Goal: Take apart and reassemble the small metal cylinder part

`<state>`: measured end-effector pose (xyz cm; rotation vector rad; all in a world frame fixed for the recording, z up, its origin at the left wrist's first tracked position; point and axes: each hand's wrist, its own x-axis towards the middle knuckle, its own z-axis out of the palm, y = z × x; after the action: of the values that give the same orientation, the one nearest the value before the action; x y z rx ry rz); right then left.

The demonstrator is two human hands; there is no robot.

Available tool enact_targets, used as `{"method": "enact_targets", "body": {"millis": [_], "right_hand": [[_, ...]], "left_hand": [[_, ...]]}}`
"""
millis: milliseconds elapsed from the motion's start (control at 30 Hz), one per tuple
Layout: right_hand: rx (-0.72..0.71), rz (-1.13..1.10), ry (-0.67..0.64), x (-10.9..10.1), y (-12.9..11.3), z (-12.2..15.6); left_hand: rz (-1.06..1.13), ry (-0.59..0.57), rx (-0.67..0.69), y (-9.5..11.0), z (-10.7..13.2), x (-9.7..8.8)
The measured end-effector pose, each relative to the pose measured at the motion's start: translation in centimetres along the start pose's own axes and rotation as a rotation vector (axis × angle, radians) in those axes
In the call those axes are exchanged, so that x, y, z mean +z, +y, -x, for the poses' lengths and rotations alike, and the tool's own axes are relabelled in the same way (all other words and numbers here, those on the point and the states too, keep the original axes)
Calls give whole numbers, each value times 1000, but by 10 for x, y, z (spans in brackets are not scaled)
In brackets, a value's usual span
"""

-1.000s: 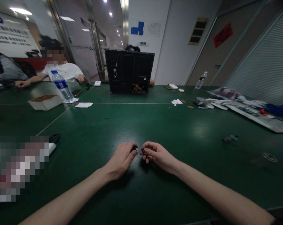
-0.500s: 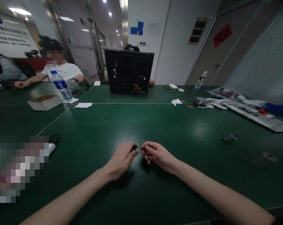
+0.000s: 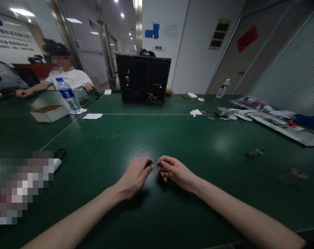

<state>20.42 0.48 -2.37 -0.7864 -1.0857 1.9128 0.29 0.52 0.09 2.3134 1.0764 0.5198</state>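
Observation:
Over the green table (image 3: 115, 135), my left hand (image 3: 134, 176) is curved, with a narrow dark gap between thumb and index finger; I see nothing held there. Facing it, a small space away, my right hand (image 3: 176, 173) has thumb and index finger pinched together. A tiny dark spot shows at that pinch, too small to name. The two hands do not touch. To the right on the table are a small dark cylindrical part (image 3: 255, 153) and a larger dark round part with a metal ring top (image 3: 294, 175), both blurred.
An open white box (image 3: 50, 116) and a water bottle (image 3: 68, 97) stand at the left. A black computer case or panel (image 3: 143, 79) stands upright at the back. Papers and bags lie around a white board (image 3: 284, 129) at the right. A person (image 3: 71, 79) sits across the table.
My right hand has shifted very slightly, its fingertips a touch farther from my left hand. My left hand and the objects on the table look the same.

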Motion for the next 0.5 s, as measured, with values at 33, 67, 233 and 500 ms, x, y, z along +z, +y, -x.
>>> {"method": "enact_targets", "body": {"millis": [33, 67, 233, 500], "right_hand": [[-2, -2, -1, 0, 0, 0], [-4, -2, -1, 0, 0, 0], [-12, 3, -6, -1, -1, 1], [-13, -7, -27, -4, 2, 0]], "left_hand": [[0, -2, 1, 0, 0, 0], [-1, -2, 0, 0, 0, 0], [-14, -1, -1, 0, -1, 0], [-11, 8, 2, -1, -1, 1]]}}
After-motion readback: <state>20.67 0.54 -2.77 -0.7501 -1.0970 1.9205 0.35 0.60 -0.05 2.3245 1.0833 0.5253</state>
